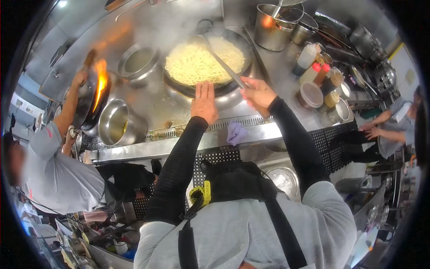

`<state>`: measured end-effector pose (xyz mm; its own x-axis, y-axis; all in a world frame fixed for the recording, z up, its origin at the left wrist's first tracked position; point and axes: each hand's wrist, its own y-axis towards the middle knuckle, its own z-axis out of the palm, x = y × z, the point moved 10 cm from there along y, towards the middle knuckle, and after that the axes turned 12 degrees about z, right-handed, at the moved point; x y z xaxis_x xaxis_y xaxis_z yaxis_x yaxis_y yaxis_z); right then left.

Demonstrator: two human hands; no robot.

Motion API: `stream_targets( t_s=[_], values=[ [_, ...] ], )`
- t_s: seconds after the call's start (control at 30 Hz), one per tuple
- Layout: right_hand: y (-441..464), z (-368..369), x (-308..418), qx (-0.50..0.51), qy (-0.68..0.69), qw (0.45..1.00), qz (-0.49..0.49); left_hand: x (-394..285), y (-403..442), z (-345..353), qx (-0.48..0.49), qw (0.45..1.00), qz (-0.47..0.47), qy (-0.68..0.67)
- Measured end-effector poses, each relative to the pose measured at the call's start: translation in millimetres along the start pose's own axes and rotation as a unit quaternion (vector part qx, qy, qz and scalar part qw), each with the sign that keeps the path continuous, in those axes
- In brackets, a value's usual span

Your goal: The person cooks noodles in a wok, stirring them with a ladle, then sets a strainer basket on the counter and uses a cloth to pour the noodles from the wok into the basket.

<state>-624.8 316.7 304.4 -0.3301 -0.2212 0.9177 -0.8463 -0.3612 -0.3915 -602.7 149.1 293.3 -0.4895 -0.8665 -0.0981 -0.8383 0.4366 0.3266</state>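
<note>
A large black wok (248, 42) full of pale yellow noodles (195, 62) sits on the steel range, with steam rising from it. My right hand (260, 95) is wrapped round the handle of a long ladle (224, 66). The ladle slants up and left across the noodles, its rounded head at their far left side. At the near rim of the wok is my left hand (205, 103), its fingers stretched out straight and side by side, with the thumb hidden. The fingertips reach the rim beside the noodles; whether they press on it I cannot tell.
At left a co-worker (67, 170) holds a flaming wok (83, 103). Steel pots (118, 121) and a water-filled basin (139, 60) stand between. A purple cloth (236, 133) lies on the front edge. Sauce bottles (308, 56) and a stockpot (273, 31) stand right; another person (394, 121) is farther right.
</note>
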Motion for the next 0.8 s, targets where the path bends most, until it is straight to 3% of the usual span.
stream_targets(
  t_s=[0.13,0.3,0.4,0.57,0.67,0.8],
  values=[
    [-29.9,18.2,-2.9,0.017,0.014,1.0,-0.009,-1.0,-1.2,-0.8,-0.017,1.0,0.009,0.0],
    [-68.6,29.3,-7.5,-0.006,-0.094,0.995,-0.01,-2.9,-0.2,-3.1,-0.027,1.0,0.016,0.004],
    [-93.9,35.4,-4.2,-0.044,-0.238,0.961,-0.134,-3.3,-0.8,-4.8,-0.026,1.0,0.016,-0.003],
    [-131.1,20.5,-19.3,-0.094,-0.353,0.916,-0.165,1.9,-0.9,1.2,-0.026,1.0,0.008,-0.002],
    [-134.3,-18.3,-18.3,-0.063,-0.165,0.983,-0.044,-0.4,-0.4,-1.5,0.01,1.0,-0.004,-0.014],
    [-93.0,-55.6,4.2,-0.147,-0.263,0.951,-0.072,1.1,-1.4,2.4,0.012,1.0,-0.01,-0.013]
  ],
)
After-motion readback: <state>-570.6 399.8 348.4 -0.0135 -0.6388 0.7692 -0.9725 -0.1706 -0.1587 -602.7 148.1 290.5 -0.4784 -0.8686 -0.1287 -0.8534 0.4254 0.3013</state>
